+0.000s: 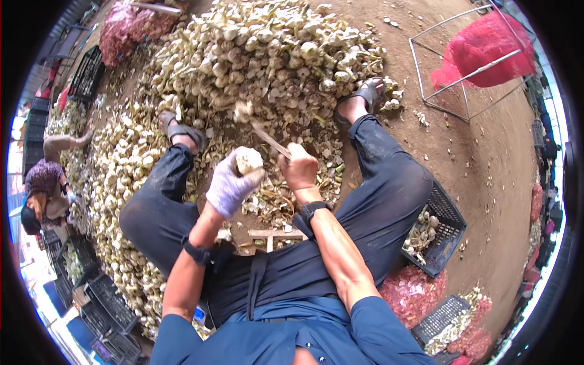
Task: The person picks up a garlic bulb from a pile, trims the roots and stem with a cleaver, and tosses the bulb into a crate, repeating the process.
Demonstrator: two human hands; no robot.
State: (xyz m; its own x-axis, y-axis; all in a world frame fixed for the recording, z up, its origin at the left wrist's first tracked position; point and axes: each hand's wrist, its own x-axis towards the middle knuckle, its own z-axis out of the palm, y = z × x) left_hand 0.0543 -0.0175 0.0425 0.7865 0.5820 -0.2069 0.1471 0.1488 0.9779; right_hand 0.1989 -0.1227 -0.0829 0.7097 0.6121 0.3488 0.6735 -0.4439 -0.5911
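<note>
The gloved left hand (228, 185) grips a garlic bulb (249, 160) before the near edge of the garlic heap (261, 55), the bare right hand (298, 169) clasping a knife-like tool (271, 142) that, glancing off the bulb's rounded side, could nick the hand holding it.

A garlic heap (261, 58) lies at upper centre; below it, mid-frame, a bulb (248, 160) sits in the left hand (231, 184), a tool (272, 142) in the right hand (299, 168). A net bag (480, 48) is on a rack (499, 62), upper right.
</note>
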